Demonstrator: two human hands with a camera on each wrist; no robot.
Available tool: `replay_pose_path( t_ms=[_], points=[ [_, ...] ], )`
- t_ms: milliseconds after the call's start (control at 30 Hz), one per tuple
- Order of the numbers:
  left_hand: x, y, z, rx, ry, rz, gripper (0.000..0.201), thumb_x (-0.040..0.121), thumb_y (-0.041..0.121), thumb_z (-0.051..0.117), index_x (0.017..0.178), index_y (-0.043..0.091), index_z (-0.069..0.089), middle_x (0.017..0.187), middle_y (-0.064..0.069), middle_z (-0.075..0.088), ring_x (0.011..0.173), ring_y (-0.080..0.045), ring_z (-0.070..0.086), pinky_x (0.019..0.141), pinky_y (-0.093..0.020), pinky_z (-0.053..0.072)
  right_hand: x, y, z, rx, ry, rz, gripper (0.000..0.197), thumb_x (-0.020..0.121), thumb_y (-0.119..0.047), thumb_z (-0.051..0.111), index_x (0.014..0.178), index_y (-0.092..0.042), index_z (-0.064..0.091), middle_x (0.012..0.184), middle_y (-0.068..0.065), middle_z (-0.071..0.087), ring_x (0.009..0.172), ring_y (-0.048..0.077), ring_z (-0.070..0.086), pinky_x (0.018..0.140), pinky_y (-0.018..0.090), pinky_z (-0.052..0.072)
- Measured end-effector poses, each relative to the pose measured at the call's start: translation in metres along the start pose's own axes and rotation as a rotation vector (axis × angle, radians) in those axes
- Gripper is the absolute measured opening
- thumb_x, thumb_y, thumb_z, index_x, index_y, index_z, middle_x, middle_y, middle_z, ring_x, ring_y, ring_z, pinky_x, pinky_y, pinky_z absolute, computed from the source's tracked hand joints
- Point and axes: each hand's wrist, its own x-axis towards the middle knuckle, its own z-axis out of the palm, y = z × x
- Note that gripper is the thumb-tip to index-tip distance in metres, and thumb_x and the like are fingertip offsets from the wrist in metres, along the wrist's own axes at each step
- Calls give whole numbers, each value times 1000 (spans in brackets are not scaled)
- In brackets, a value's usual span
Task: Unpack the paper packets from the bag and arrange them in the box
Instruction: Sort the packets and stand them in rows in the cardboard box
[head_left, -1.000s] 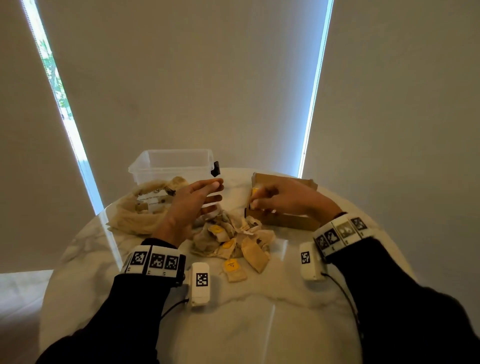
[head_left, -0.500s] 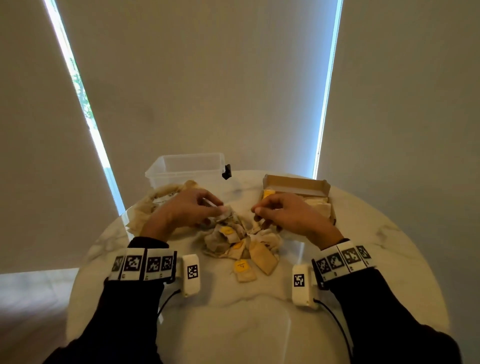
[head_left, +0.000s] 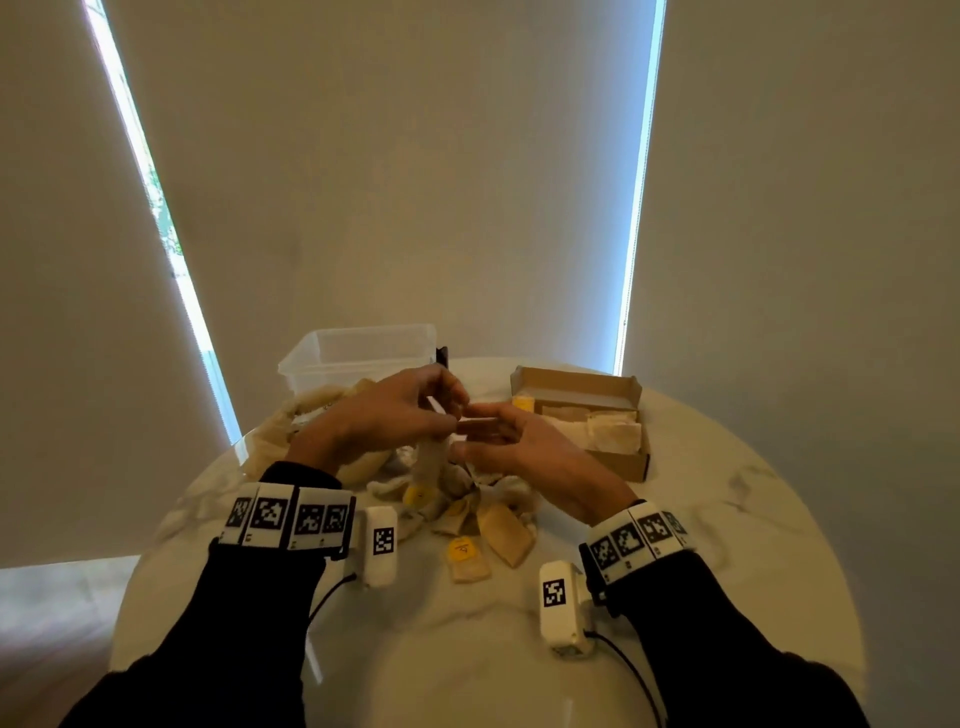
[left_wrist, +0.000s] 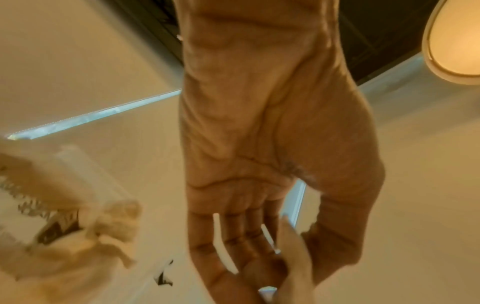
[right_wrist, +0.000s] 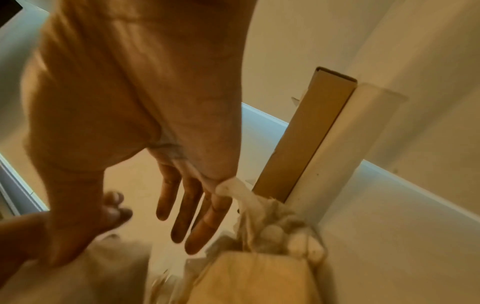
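Packets: risk sheet, hand-over above the pile

Packets, loose pile (head_left: 467, 499): middle of the desk (head_left: 727, 519), just on my side of both hands; one more (head_left: 467, 558) lies apart, nearer the front edge.
Packet in hand (head_left: 431, 457): hangs from my left hand (head_left: 384, 415), fingers curled and pinching its top.
Right hand (head_left: 524, 447): fingers straight and apart, touching the left fingertips, gripping nothing that I can see.
Box (head_left: 618, 462): toward the far right edge, open, several packets inside.
Bag (head_left: 311, 410): slumped at the far left beside a clear tub (head_left: 358, 353).
Risks, as I judge them: thin paper slips at the transfer and drops back into the pile; a tangled string drags neighbours up; a careless placement upsets the packets already arranged.
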Motion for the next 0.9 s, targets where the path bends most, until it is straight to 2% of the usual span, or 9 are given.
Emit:
replay_pose_path(
  t_ms=[100, 200, 267, 433, 500, 567, 633, 767, 900],
  points=[
    [8, 1, 10, -247, 27, 97, 23, 96, -8, 60, 110, 9, 68, 102, -6, 70, 90, -17, 65, 81, -30, 55, -2, -2, 7, 51, -60, 14, 47, 93, -21, 82, 137, -19, 65, 120, 1, 79, 109, 17, 77, 86, 27, 62],
    [18, -10, 21, -416, 122, 87, 25, 97, -12, 57, 105, 8, 68, 95, -5, 68, 85, -16, 61, 70, -21, 52, -2, 0, 3, 80, 1, -7, 37, 95, -21, 80, 129, -11, 70, 114, 8, 81, 108, 31, 77, 96, 45, 63],
    [24, -20, 27, -543, 196, 41, 24, 99, -8, 57, 105, 11, 70, 93, -4, 68, 80, -15, 60, 65, -22, 52, 1, 1, -1, 116, 81, -10, 34, 94, -24, 80, 125, -12, 72, 111, 12, 81, 107, 36, 77, 98, 50, 61],
    [28, -40, 43, -827, 264, -76, 25, 102, -2, 57, 119, 9, 71, 109, -7, 69, 90, -21, 65, 81, -38, 61, 5, 8, -7, 223, 282, -21, 29, 98, -26, 76, 121, -9, 73, 105, 12, 82, 100, 29, 80, 88, 41, 65],
    [27, -40, 48, -882, 215, -91, 27, 101, 3, 63, 126, 11, 71, 119, -9, 71, 101, -23, 70, 85, -38, 62, 6, 9, -7, 220, 316, -27, 28, 100, -27, 74, 122, -11, 72, 106, 10, 82, 100, 27, 80, 89, 41, 64],
    [26, -39, 51, -914, 146, -100, 27, 101, 15, 70, 128, 11, 71, 119, -9, 75, 105, -24, 73, 89, -37, 62, 7, 10, -8, 256, 333, -25, 35, 98, -26, 76, 127, -9, 70, 109, 10, 82, 102, 27, 79, 89, 39, 63],
    [25, -39, 55, -893, 108, -88, 29, 98, 17, 75, 125, 7, 72, 116, -11, 78, 106, -25, 76, 89, -34, 62, 8, 11, -8, 356, 319, -25, 39, 96, -17, 78, 131, -6, 68, 116, 14, 80, 108, 28, 78, 93, 38, 62],
    [24, -42, 58, -874, 170, -66, 36, 92, 15, 82, 124, 2, 73, 115, -17, 79, 106, -27, 78, 84, -30, 63, 6, 9, -7, 417, 247, -8, 38, 95, -5, 76, 131, -5, 67, 121, 17, 78, 114, 31, 76, 100, 43, 61],
    [23, -43, 57, -855, 198, -42, 34, 93, 19, 82, 123, 5, 75, 112, -15, 80, 105, -30, 78, 84, -32, 62, 5, 8, -6, 292, 201, 15, 38, 94, -15, 80, 130, -8, 70, 116, 12, 80, 111, 28, 77, 98, 46, 62]
  ],
)
